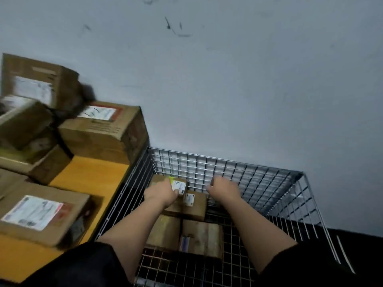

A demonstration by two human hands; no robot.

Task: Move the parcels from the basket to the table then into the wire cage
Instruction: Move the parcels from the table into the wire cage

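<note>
Cardboard parcel (pixel 165 182) half-hidden under left hand (pixel 160 192); right hand (pixel 223 188) blurred.

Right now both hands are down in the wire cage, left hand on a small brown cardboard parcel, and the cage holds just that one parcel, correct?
Not quite. The head view shows several brown cardboard parcels in the silver wire cage, not one. The rest holds: both hands are inside it, and the left hand is on the small brown cardboard parcel with a white label. The right hand holds nothing visible.

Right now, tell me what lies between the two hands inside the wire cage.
Head view: between left hand and right hand lie a parcel's labelled end and cage mesh.
</note>
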